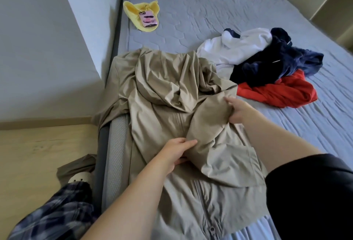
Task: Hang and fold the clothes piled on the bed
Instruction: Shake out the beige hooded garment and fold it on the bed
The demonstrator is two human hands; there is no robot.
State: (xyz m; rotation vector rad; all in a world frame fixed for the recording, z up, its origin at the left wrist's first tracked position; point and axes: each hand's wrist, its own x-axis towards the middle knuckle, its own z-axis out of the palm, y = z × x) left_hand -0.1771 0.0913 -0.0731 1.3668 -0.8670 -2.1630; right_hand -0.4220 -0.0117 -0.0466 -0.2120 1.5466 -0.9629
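**Work item.** The beige hooded jacket (162, 90) lies front-up on the grey mattress (210, 10), filling the centre of the view. Its hood (162, 79) points to 12 o'clock and its zip (208, 218) runs down toward 6 o'clock. Its 9 o'clock side hangs over the bed edge.

**Hands.** The right hand (238, 110), at 3 o'clock, grips the upper part of the sleeve (208, 121) with its fingers curled over the cloth. The left hand (175, 153), just below centre, pinches the sleeve's lower end between fingers above and thumb below. The sleeve lies diagonally across the jacket front.

**Handling.**
- The fabric looks thin, smooth and light, and it creases sharply. Expect it to slide on itself and to spring out of a fold unless pressed flat.
- It is limp, so hold it at two points: seams, cuff, shoulder or hem.
- The zip line is the stiffest part and makes a sound fold axis.
- The overhanging side may drag the body sideways. Draw it onto the mattress first.

**Waiting items.** At 2 o'clock a pile holds a white garment (238, 48), a navy garment (271, 64) lying over it, and a red garment (277, 92) partly beneath. All three look soft.

**Containers.** No basket, box or hanger is in view. At 11 o'clock a yellow cloth (133, 8) carries a phone (148, 18) in a pink case.
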